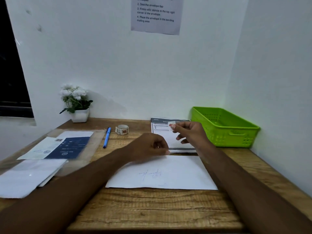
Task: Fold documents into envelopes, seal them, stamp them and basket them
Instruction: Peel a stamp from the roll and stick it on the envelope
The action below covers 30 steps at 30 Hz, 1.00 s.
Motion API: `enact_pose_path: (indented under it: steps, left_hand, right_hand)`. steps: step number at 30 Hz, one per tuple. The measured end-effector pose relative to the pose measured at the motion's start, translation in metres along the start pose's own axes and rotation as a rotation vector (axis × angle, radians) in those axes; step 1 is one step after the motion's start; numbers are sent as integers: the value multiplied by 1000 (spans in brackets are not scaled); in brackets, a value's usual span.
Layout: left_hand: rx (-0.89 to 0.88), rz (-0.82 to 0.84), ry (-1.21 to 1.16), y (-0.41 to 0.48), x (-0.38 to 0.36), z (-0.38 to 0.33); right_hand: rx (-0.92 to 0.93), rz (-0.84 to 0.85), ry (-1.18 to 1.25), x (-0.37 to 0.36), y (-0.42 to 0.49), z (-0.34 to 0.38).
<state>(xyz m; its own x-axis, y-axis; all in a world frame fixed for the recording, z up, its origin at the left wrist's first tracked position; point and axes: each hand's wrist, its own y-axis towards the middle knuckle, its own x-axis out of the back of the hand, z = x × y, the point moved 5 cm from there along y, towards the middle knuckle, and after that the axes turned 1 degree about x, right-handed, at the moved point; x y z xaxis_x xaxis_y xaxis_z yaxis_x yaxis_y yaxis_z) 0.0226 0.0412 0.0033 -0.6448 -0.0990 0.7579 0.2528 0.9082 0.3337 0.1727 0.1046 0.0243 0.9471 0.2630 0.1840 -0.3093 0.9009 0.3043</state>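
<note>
A white envelope [168, 174] with faint handwriting lies flat on the wooden desk [152, 210] in front of me. My left hand [148, 146] rests on its far edge, fingertips pinched down near the top. My right hand [190, 132] hovers above a stack of printed documents [162, 129] and pinches a small white stamp [172, 123] between thumb and forefinger. A roll of stamps [122, 129] stands further back, left of the documents. The green basket [224, 127] sits at the right, and I see nothing inside it.
A blue pen [106, 137] lies left of the roll. At the left a clear sleeve holds papers and envelopes [55, 147]. A potted white flower [76, 103] stands at the back left. An instruction sheet [156, 14] hangs on the wall.
</note>
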Motion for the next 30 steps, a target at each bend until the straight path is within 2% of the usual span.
enact_pose_path:
  steps: [4,8,12,15,23,30]
  left_hand:
    - [-16,97,203,2,-19,-13]
    - [-29,118,300,4,-29,-23]
    - [26,209,399,17,-38,-33]
    - [96,256,349,31,-44,-42]
    - [203,218,73,42,-54,-44]
    - [308,65,-170,40,-52,-40]
  right_hand:
    - [-47,5,-86,26,-14,-4]
    - [-104,30,-123,48,-34,-15]
    - [-140,49,-174,59,-52,-27]
    - [-138,42,-203,66,-59,-29]
    - [-139,-1,-184,72,-64,-33]
    - [-124,-11,-203,69,-67,-28]
